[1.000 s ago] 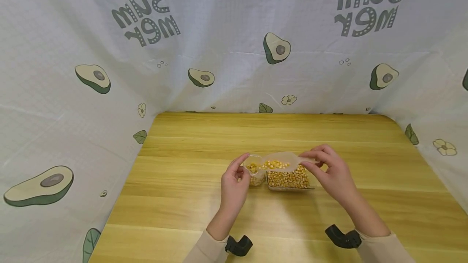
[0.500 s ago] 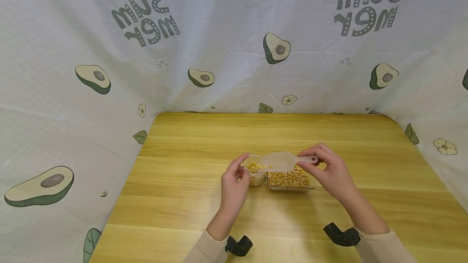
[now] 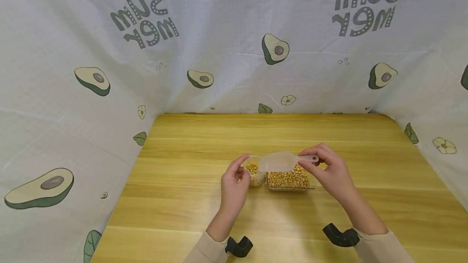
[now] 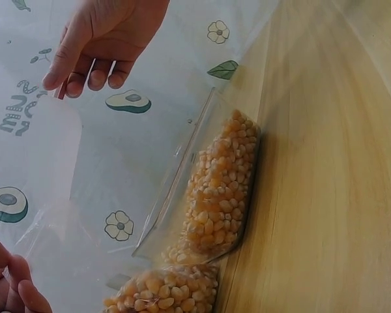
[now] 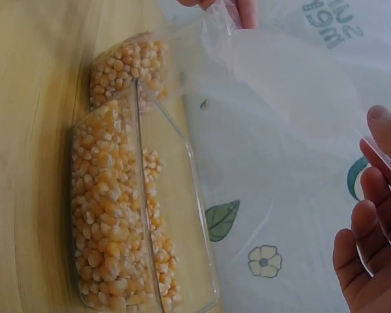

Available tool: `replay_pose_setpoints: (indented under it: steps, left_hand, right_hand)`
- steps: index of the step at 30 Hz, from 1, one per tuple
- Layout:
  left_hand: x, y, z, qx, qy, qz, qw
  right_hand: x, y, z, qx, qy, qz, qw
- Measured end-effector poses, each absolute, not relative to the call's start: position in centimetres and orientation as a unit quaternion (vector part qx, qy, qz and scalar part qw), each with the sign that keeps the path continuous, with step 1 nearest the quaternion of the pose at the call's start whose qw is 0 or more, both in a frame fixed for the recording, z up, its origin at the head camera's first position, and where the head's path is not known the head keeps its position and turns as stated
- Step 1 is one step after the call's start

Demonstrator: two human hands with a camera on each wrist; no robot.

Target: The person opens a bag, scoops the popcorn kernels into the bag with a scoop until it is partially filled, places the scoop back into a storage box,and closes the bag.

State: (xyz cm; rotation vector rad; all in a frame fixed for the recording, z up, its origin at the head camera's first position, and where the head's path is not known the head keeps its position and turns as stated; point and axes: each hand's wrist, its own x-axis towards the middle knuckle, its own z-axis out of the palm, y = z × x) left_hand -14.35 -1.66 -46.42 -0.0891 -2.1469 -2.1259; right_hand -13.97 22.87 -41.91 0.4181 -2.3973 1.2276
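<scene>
My right hand [image 3: 329,169] pinches the handle of a translucent white scoop [image 3: 278,161]. The scoop is tilted with its mouth at the opening of a clear plastic bag [image 4: 58,238], and no kernels show in it. Pinching the bag's rim is my left hand [image 3: 235,184], on the left side. Corn kernels [image 5: 130,68] fill the bottom of the bag, which rests on the table. Right beside the bag stands a clear rectangular container [image 5: 194,153] holding more corn kernels [image 3: 289,179], below the scoop.
The wooden table [image 3: 190,202] extends around the bag and container. A white curtain [image 3: 226,19] printed with avocados, leaves and flowers hangs behind the table and along its sides. Black curved mounts [image 3: 239,246] sit on both wrists.
Kernels that lay in the scoop have slid left into the bag. The scoop has tipped further, and its handle end now shows past the fingers. My left hand has stayed in place.
</scene>
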Motion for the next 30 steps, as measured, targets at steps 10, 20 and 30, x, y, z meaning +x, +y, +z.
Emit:
replay_pose_setpoints:
  steps: [10,20,30]
  left_hand:
    - [-14.5,-1.7,-46.6,-0.041,-0.714,-0.696,0.061]
    - [-15.0,-2.0,-46.3,-0.023,-0.74,-0.669,0.065]
    - [-15.9,-2.5,-45.7,-0.013,-0.772,-0.63,0.08]
  right_hand:
    - [-13.5,23.6,-42.7,0.131,-0.859,0.443,0.222]
    - [-12.9,25.0,-43.3,0.099,-0.843,0.477,0.23]
    - [-11.9,27.1,-44.5,0.063,-0.844,0.478,0.234]
